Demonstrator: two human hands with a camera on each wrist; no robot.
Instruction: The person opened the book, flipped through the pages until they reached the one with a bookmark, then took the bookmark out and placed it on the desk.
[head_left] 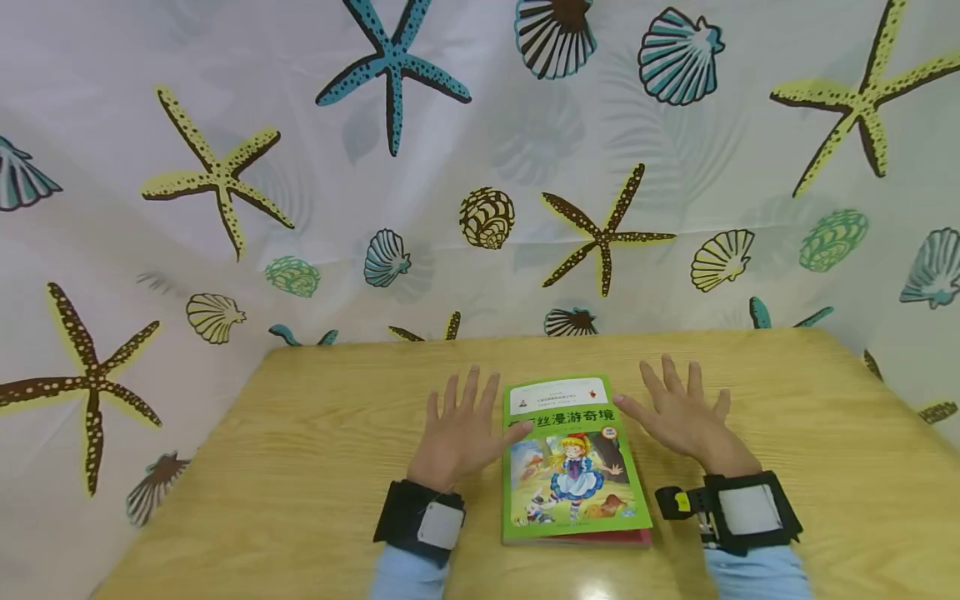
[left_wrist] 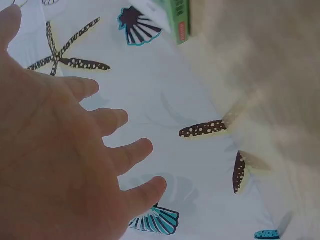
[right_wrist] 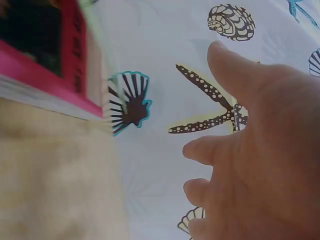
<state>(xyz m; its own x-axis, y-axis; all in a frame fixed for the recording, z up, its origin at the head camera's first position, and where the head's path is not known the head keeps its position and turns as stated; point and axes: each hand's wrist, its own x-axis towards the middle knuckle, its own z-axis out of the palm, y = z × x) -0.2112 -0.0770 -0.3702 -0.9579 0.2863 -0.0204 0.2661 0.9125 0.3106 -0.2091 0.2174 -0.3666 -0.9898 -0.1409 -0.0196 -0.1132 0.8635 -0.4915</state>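
Observation:
A green picture book (head_left: 562, 446) with a girl in a blue dress on its cover lies face up in the middle of the table. Under its lower right edge a pinkish-red strip (head_left: 611, 538) shows; the right wrist view has a pink-edged cover (right_wrist: 50, 80) with pages below it. To the book's left is my left hand (head_left: 461, 437), fingers spread, its thumb overlapping the cover in the head view. My right hand (head_left: 686, 417) is spread on the other side, thumb tip at the book's upper right edge. Both hands hold nothing.
The wooden table (head_left: 330, 450) extends to both sides of the book. Behind it hangs a white cloth (head_left: 465, 283) printed with starfish and shells, which also closes off the left and right sides. Black straps with pale patches (head_left: 750, 508) circle both wrists.

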